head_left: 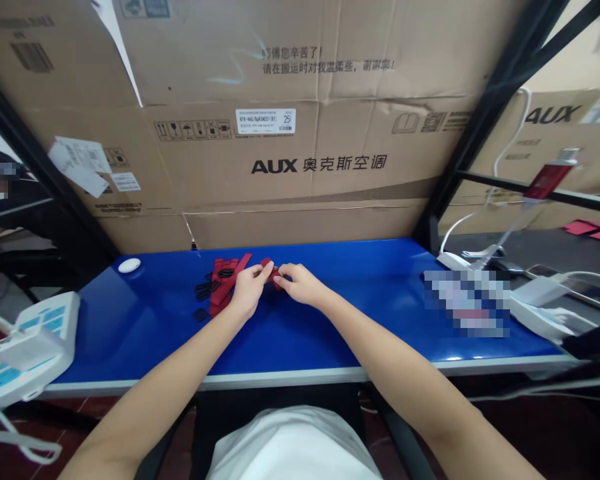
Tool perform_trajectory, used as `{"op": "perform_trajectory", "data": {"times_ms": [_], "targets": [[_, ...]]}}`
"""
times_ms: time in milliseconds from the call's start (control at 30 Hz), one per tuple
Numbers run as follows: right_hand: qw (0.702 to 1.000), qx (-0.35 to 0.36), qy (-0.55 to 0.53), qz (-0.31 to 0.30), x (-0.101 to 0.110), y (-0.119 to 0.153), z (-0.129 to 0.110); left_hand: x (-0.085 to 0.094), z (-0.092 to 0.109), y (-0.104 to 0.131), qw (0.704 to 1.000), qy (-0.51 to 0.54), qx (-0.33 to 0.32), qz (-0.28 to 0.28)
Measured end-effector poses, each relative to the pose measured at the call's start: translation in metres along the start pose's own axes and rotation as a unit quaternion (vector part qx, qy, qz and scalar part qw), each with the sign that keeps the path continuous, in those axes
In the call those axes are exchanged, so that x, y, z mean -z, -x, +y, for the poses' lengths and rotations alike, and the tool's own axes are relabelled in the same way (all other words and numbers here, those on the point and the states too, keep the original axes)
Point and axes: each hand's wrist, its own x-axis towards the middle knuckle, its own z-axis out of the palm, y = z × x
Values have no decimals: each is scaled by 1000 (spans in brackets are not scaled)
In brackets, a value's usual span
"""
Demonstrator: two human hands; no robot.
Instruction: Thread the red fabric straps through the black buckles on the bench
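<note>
My left hand (pixel 250 287) and my right hand (pixel 299 283) meet over the blue table, both with fingers closed on a small red strip (pixel 266 263), seemingly fabric. Part of the strip is hidden behind the fingers, so its full shape does not show. Just left of my left hand lies a pile of flat red strips (pixel 222 295). Small black looped pieces (pixel 207 289) rest on and beside that pile. A flat black piece (pixel 200 315) lies at the pile's lower left.
Cardboard (pixel 280 80) walls off the back of the blue table (pixel 380 293). A white round object (pixel 129 266) lies at the far left, a white power strip (pixel 40 340) at the left edge. On the right are cables and chargers (pixel 540 293). A person (pixel 25 200) sits beyond the left frame.
</note>
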Motion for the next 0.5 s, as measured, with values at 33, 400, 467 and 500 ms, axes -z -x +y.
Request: {"op": "perform_trajectory", "data": {"times_ms": [33, 400, 467, 500], "targets": [[1000, -7, -10, 7, -1, 0, 0, -1, -1, 1, 1000, -2, -2, -9], [987, -76, -131, 46, -8, -3, -9, -3, 1, 4, 998, 60, -6, 3], [988, -72, -127, 40, -7, -4, -10, -4, 3, 5, 997, 79, 8, -2], [989, -69, -124, 30, -6, -4, -10, -4, 4, 5, 996, 90, 18, -6]]}}
